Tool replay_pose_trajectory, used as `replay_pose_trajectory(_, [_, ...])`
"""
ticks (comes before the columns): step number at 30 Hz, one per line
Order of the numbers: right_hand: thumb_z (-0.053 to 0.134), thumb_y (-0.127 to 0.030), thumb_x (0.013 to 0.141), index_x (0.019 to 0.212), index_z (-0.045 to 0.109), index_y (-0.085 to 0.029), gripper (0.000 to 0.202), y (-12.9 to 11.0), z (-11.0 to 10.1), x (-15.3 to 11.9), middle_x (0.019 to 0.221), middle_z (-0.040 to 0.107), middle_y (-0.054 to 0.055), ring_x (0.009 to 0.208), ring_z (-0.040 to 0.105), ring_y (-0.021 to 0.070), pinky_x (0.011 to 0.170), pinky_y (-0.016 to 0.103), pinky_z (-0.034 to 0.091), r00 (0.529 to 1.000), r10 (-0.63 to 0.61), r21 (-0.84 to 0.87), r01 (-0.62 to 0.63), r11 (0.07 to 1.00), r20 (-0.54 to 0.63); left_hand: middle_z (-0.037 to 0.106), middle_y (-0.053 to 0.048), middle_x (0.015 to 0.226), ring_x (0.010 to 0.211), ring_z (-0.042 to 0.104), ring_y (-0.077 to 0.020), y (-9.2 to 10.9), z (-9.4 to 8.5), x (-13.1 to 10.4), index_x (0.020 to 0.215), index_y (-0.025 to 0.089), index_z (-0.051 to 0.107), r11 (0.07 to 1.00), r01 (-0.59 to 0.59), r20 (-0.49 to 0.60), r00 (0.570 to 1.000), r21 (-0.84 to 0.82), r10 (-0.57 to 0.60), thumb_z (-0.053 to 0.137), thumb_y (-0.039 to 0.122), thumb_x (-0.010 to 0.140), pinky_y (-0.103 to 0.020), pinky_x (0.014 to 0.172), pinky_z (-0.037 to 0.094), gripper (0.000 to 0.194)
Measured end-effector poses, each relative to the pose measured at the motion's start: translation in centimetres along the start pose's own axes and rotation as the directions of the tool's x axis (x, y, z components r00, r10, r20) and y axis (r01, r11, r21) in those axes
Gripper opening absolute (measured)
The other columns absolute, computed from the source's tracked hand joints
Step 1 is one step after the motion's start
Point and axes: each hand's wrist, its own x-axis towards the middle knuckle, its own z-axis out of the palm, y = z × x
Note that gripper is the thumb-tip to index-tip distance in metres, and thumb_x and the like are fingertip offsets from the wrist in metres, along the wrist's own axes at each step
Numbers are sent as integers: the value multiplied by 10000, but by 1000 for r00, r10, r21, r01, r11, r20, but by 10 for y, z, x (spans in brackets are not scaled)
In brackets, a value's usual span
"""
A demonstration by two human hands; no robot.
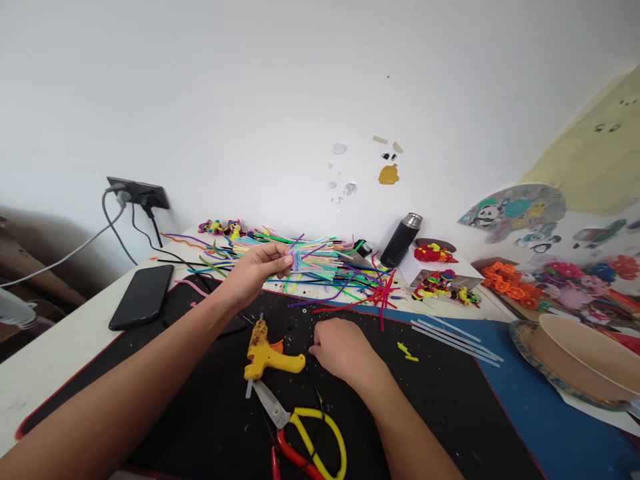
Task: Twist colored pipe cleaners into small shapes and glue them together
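My left hand (265,267) pinches a small pale purple and blue fuzzy piece (296,261), held up in front of a pile of coloured pipe cleaners (320,270). Resting low over the black mat (210,400), my right hand (340,343) has its fingers curled inward; whether anything is inside cannot be seen. A yellow glue gun (273,357) lies just left of that hand. Below it are scissors with yellow handles (320,433) and a red-handled tool (295,457), partly overlapping.
A black phone (141,297) lies at the left. At the back right stand a black flask (401,241) and a white box (450,270). Clear glue sticks (457,341) and yellow bits (407,352) lie on the right, before a round bowl (590,360).
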Motion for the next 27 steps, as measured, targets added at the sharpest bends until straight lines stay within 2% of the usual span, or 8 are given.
replay_pose_trajectory(4, [684, -288, 902, 939, 786, -173, 158, -5, 3, 1, 937, 792, 141, 901, 743, 300, 719, 335, 465, 997, -54, 59, 57, 997, -60, 638, -9, 672, 629, 551, -135, -3, 0, -1, 810, 177, 725, 1000, 9, 5, 1000, 4, -9, 887, 385, 719, -257, 621, 402, 279])
replay_pose_trajectory(8, [685, -315, 924, 896, 737, -213, 118, -5, 3, 2, 810, 761, 42, 753, 711, 203, 645, 279, 416, 974, -69, 320, 137, 937, -214, 631, -9, 669, 631, 534, -133, -9, 1, -2, 796, 176, 717, 999, 23, 36, 999, 23, -24, 868, 394, 746, -254, 625, 403, 270])
replay_pose_trajectory(10, [661, -326, 946, 895, 702, -213, 131, -3, 1, 3, 694, 702, -8, 622, 671, 154, 603, 254, 407, 962, -40, 514, 180, 839, -271, 627, -7, 673, 632, 527, -133, -12, 2, -3, 798, 175, 716, 999, 40, 53, 998, 35, -42, 866, 395, 748, -254, 619, 401, 270])
replay_pose_trajectory(13, [634, -339, 953, 929, 649, -204, 138, 2, -2, 5, 605, 614, -61, 500, 626, 118, 541, 224, 428, 945, 46, 788, 242, 566, -324, 628, -3, 685, 639, 532, -134, -15, 6, -4, 806, 175, 716, 996, 77, 58, 995, 50, -80, 884, 397, 716, -251, 610, 400, 292])
replay_pose_trajectory(15, [637, -374, 940, 939, 626, -199, 176, 5, -4, 6, 599, 597, -71, 477, 624, 117, 491, 210, 438, 931, 104, 883, 291, 367, -350, 624, 0, 683, 632, 526, -132, -16, 9, -5, 801, 175, 716, 993, 96, 69, 992, 68, -101, 891, 407, 699, -252, 609, 401, 308])
replay_pose_trajectory(17, [653, -418, 919, 928, 619, -191, 230, 8, -6, 7, 591, 597, -69, 461, 623, 119, 445, 201, 435, 917, 153, 916, 329, 231, -368, 624, 2, 682, 630, 523, -130, -16, 12, -7, 801, 174, 717, 988, 118, 95, 987, 97, -127, 889, 423, 697, -255, 619, 407, 320])
replay_pose_trajectory(22, [712, -464, 860, 901, 623, -179, 301, 11, -12, 8, 582, 618, -51, 443, 628, 122, 390, 185, 424, 890, 241, 922, 376, 93, -387, 653, -5, 723, 666, 538, -141, -14, 20, -11, 849, 174, 712, 970, 168, 142, 971, 175, -194, 870, 450, 724, -267, 659, 418, 342])
replay_pose_trajectory(27, [746, -454, 839, 886, 636, -180, 299, 13, -12, 9, 595, 631, -39, 450, 632, 120, 381, 179, 422, 872, 273, 911, 410, 43, -406, 637, -5, 709, 668, 529, -146, -15, 25, -14, 847, 167, 707, 964, 173, 164, 964, 201, -207, 867, 471, 723, -275, 657, 418, 365])
